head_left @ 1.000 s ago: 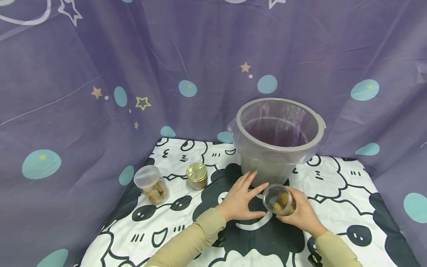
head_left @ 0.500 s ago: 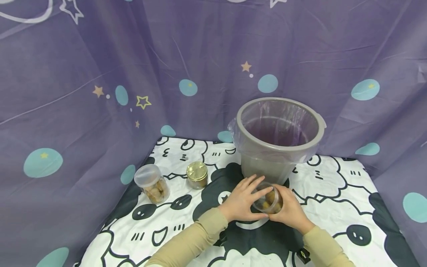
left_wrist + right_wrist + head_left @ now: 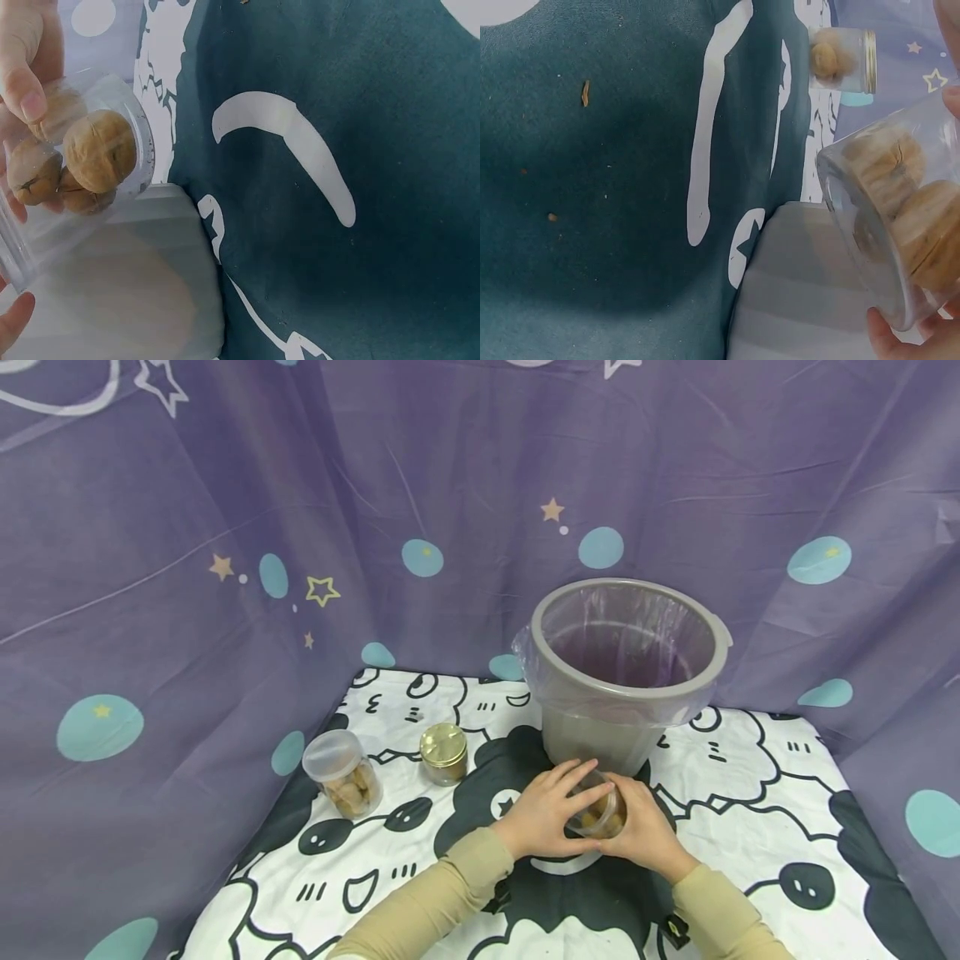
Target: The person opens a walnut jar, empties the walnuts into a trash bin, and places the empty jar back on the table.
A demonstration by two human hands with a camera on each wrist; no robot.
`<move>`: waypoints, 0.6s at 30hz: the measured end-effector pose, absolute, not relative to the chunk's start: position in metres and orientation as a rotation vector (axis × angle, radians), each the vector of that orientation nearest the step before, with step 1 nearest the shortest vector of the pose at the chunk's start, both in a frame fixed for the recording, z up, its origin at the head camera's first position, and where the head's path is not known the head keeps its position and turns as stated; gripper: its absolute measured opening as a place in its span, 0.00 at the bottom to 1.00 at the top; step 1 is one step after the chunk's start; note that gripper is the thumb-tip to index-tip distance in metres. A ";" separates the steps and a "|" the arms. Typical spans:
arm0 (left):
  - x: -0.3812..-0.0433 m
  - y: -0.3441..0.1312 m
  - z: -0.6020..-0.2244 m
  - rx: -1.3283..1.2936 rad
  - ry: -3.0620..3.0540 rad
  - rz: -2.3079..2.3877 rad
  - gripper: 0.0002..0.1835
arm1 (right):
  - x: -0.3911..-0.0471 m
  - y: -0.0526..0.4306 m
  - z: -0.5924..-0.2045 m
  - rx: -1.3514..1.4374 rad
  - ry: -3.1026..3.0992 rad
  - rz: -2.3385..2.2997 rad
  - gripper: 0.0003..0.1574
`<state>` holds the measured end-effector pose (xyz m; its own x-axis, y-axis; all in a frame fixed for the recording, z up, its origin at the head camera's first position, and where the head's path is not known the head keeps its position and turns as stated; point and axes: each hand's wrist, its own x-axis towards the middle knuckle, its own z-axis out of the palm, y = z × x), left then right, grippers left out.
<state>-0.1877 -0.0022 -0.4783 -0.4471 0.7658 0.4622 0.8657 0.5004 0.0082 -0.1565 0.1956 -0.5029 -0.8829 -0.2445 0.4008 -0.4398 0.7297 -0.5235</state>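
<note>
A clear jar point(image 3: 597, 817) with several walnuts point(image 3: 932, 232) inside is held tilted between my two hands, just in front of the bin. My right hand point(image 3: 643, 828) grips its side, with fingers wrapped round the wall. Around the rim end curl the fingers of my left hand point(image 3: 551, 810), its thumb close to the right thumb. In the left wrist view the jar point(image 3: 112, 176) shows its base toward the right, walnuts gathered there. Whether a clear lid covers the mouth, I cannot tell.
Directly behind the hands stands a grey bin point(image 3: 600, 739) lined with a clear bag. To the left are a gold-lidded jar point(image 3: 443, 753) and a taller jar point(image 3: 342, 774) with a translucent lid. Small crumbs point(image 3: 585, 93) lie on the patterned cloth.
My right hand has brought the walnut jar leftward to my left hand. The left fingers, spread apart from the jar earlier, now lie round its rim.
</note>
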 end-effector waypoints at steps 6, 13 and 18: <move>-0.187 -0.001 -0.479 -1.344 -2.376 -0.329 0.41 | -0.155 0.195 -0.504 0.544 -2.625 0.909 0.56; -0.189 -0.001 -0.480 -1.317 -2.330 -0.284 0.40 | -0.156 0.194 -0.504 0.555 -2.616 0.901 0.55; -0.193 -0.002 -0.483 -1.302 -2.251 -0.250 0.38 | -0.156 0.191 -0.504 0.556 -2.606 0.948 0.54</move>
